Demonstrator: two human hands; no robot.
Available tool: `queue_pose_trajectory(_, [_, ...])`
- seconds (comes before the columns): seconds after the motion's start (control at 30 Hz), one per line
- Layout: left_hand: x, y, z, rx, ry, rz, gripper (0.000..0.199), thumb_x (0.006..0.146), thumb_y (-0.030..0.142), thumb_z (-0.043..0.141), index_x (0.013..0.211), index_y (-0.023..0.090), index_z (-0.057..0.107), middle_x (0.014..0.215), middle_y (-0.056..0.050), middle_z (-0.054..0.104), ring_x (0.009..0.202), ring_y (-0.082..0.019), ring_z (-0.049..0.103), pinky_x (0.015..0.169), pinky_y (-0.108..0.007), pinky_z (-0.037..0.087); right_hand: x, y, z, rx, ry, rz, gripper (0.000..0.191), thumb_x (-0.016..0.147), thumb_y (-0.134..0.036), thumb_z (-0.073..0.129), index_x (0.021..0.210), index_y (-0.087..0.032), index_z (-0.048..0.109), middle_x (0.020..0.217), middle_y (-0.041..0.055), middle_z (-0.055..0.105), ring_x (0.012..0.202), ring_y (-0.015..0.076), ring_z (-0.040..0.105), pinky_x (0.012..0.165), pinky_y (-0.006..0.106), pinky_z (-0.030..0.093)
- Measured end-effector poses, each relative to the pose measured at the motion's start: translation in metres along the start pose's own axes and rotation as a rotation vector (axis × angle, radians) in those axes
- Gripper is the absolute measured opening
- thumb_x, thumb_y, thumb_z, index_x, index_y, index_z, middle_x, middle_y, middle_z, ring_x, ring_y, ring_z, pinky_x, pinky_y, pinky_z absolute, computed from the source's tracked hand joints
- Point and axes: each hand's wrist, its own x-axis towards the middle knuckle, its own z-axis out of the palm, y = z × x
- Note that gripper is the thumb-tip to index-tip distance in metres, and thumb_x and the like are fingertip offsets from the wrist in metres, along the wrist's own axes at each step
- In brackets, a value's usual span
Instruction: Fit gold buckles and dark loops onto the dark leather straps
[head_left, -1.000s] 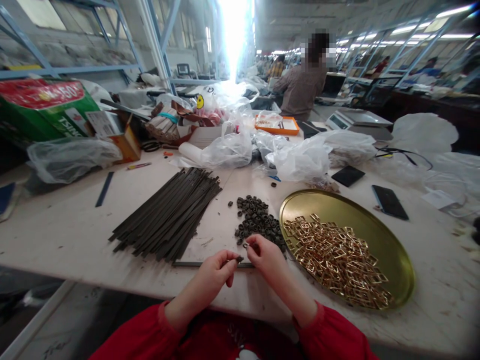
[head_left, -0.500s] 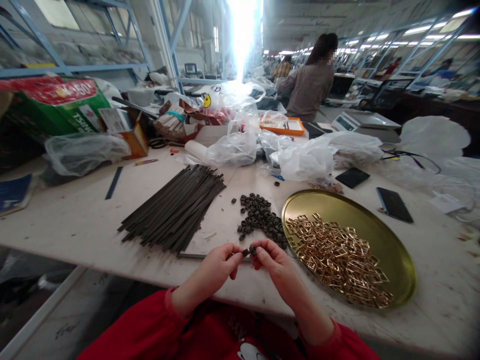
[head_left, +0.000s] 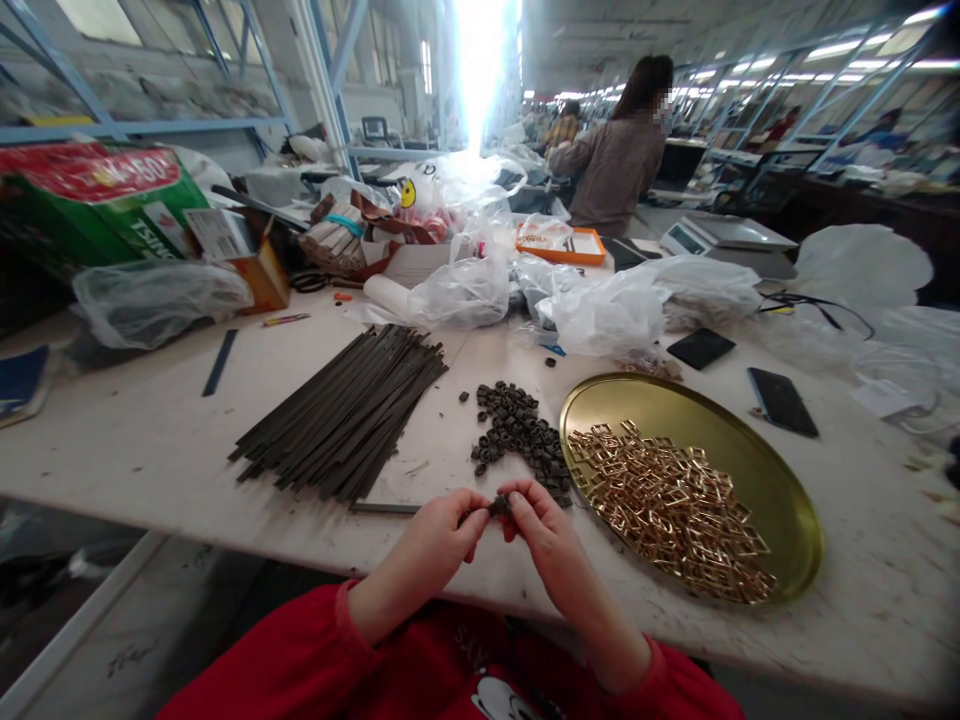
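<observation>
My left hand (head_left: 442, 535) pinches a dark strip (head_left: 491, 509) between thumb and forefinger; most of it is hidden by the fingers. Close against it, my right hand (head_left: 538, 525) grips a small dark loop (head_left: 502, 505) in its fingertips. Strip and loop meet in front of my chest, over the table's near edge; whether one is through the other I cannot tell. Just beyond my hands lies a heap of small dark loops (head_left: 521, 430). A bundle of long dark strips (head_left: 341, 410) rests to its left.
On the right, a round gold tray (head_left: 784, 480) carries many gold rectangular buckles (head_left: 675, 505). Behind are plastic bags (head_left: 607, 315), an orange box (head_left: 577, 257), a phone (head_left: 782, 402) and a scale (head_left: 727, 240). A green carton (head_left: 142, 215) stands at left; a person (head_left: 619, 150) is farther back.
The strip end and the small loop, a little apart before, are now together as my fingers have closed in. The view has shifted slightly.
</observation>
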Motion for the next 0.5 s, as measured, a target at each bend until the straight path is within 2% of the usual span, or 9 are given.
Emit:
queue_pose_trajectory(0.13, [0.002,-0.003,0.004,0.024,-0.002,-0.032,0.024,0.082,0.028,0.039,0.073,0.016,0.058,0.046,0.006,0.045,0.046,-0.011,0.043,0.05,-0.021,0.03,-0.002,0.014,0.002,-0.203,0.116,-0.115,0.025,0.083,-0.043,0.044,0.084,-0.018,0.051,0.061,-0.0027,0.05,0.053,0.013,0.047,0.05,0.025,0.038])
queue_pose_trajectory(0.27, [0.003,-0.005,0.004,0.003,0.027,-0.042,0.022,0.081,0.028,0.04,0.073,0.016,0.057,0.047,0.006,0.045,0.049,-0.012,0.045,0.052,-0.022,0.032,-0.007,0.015,0.002,-0.403,0.185,-0.238,0.02,0.082,-0.038,0.05,0.08,-0.018,0.055,0.066,0.0003,0.057,0.06,0.0147,0.051,0.056,0.025,0.039])
queue_pose_trajectory(0.4, [-0.002,-0.003,0.006,-0.059,0.019,-0.004,0.025,0.082,0.026,0.036,0.082,0.014,0.058,0.052,0.005,0.048,0.052,-0.013,0.047,0.054,-0.023,0.035,-0.01,0.015,0.005,-0.293,0.152,-0.199,0.016,0.078,-0.034,0.056,0.08,-0.018,0.057,0.067,0.0002,0.059,0.061,0.0144,0.052,0.057,0.025,0.041])
queue_pose_trajectory(0.5, [-0.007,-0.004,0.011,-0.127,0.031,0.033,0.034,0.081,0.018,0.032,0.107,0.012,0.052,0.06,0.003,0.051,0.063,-0.014,0.05,0.066,-0.025,0.039,-0.012,0.017,0.007,-0.131,0.091,-0.149,0.016,0.078,-0.034,0.058,0.078,-0.018,0.055,0.062,-0.0018,0.056,0.057,0.0134,0.051,0.055,0.024,0.042])
